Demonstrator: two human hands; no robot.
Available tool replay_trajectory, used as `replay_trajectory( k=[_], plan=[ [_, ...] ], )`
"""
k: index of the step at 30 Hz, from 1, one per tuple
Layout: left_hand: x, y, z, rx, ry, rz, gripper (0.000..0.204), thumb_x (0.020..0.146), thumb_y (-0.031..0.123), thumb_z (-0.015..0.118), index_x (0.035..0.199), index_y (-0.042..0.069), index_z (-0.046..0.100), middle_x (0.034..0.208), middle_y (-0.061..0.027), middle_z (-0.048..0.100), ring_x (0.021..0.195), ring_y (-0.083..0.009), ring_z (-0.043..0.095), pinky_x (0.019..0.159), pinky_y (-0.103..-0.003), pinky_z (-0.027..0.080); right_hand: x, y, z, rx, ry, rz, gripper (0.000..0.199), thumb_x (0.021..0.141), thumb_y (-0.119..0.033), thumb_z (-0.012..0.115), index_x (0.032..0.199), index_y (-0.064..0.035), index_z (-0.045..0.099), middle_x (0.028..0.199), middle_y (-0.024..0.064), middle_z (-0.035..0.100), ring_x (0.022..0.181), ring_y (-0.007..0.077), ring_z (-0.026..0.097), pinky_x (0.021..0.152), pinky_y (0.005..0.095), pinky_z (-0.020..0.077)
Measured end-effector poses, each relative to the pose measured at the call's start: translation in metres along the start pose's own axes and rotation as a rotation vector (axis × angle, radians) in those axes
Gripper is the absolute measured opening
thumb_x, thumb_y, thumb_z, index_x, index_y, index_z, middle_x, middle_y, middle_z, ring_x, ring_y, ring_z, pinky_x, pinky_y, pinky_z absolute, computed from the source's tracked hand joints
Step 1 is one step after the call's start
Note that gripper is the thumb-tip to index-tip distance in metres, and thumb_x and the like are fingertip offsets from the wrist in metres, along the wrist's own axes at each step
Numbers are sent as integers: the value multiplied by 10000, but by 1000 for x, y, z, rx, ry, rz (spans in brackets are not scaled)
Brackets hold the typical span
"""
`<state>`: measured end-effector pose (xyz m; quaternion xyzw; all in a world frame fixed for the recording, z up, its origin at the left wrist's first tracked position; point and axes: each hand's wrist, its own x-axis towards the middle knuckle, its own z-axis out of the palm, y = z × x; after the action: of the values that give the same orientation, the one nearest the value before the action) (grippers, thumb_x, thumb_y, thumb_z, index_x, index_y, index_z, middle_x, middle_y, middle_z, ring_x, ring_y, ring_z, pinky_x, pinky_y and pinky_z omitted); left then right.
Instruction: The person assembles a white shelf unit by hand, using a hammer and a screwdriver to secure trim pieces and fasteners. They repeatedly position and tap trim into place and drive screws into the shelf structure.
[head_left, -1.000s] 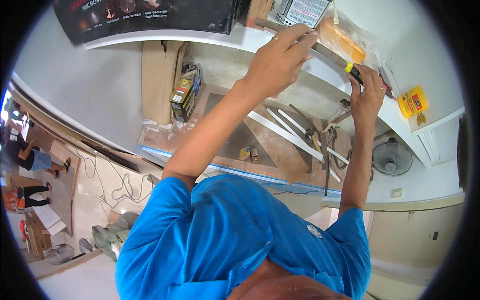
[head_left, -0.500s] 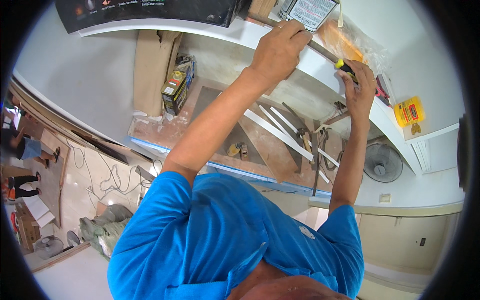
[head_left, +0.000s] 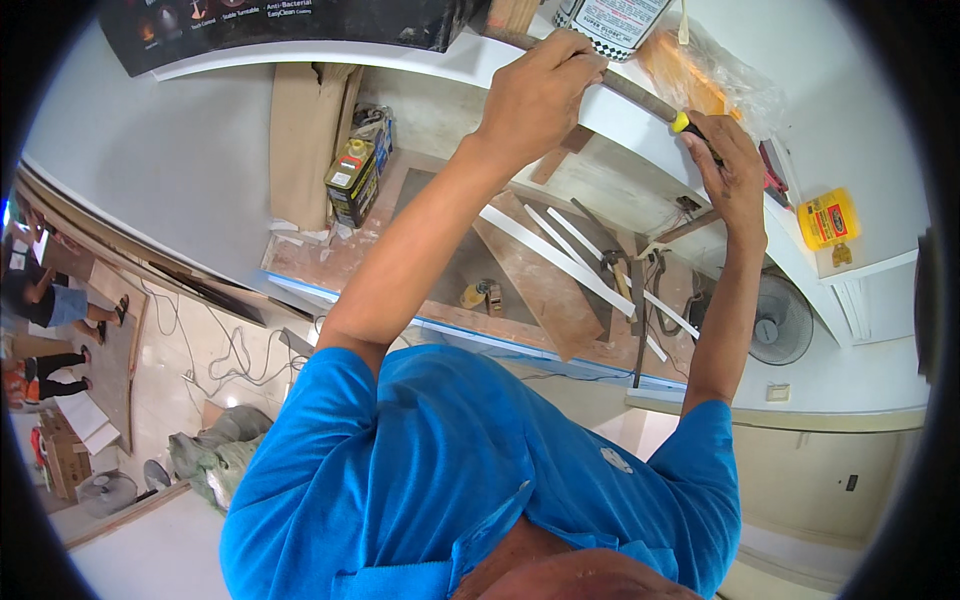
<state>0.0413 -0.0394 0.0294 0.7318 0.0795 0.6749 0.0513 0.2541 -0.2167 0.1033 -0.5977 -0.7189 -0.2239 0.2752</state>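
A long grey file [head_left: 645, 98] with a black and yellow handle lies slanted along the white shelf edge [head_left: 655, 150] at the top of the view. My left hand [head_left: 535, 100] is closed over its blade, fingers curled round the metal near the far end. Round the handle wraps my right hand [head_left: 733, 170], lower and to the right. A printed tin [head_left: 610, 25] stands just beyond the blade. Near it lies a clear plastic bag [head_left: 715, 80] with something orange inside.
Below is a wooden surface with white strips [head_left: 560, 262], a tape measure [head_left: 488, 295] and a dark can [head_left: 352, 185]. A yellow tub [head_left: 828, 220] and a fan [head_left: 778, 318] are at right. A black box [head_left: 280, 25] sits upper left. People stand far left, near floor cables [head_left: 235, 350].
My left hand has shifted slightly left along with the file. My right hand sits a little lower and further right in the picture, and the whole view has moved slightly.
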Motion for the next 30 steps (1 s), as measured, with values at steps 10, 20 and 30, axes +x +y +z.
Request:
replay_trajectory(
  k=[10, 20, 30],
  plan=[
    [-1, -8, 7, 22, 82, -2, 262, 799, 7, 828, 1040, 86, 761, 1035, -45, 706, 841, -239, 721, 700, -336, 584, 10, 21, -1, -91, -29, -95, 320, 939, -197, 768, 1229, -63, 766, 978, 103, 698, 861, 275, 646, 786, 373, 513],
    [-1, -6, 10, -47, 39, -14, 314, 757, -65, 793, 1033, 73, 738, 1019, -58, 699, 822, -233, 726, 698, -321, 596, 3, 20, -5, -87, -5, -55, 299, 928, -150, 770, 1203, -32, 767, 1048, 113, 732, 921, 272, 673, 820, 361, 521],
    [-5, -24, 6, -68, 89, 11, 297, 772, -72, 760, 1037, 55, 718, 1023, -81, 682, 790, -221, 703, 642, -315, 571, 22, 22, 10, -97, 11, -185, 274, 933, -145, 761, 1175, -16, 768, 1058, 134, 751, 916, 281, 690, 818, 368, 528]
  ],
)
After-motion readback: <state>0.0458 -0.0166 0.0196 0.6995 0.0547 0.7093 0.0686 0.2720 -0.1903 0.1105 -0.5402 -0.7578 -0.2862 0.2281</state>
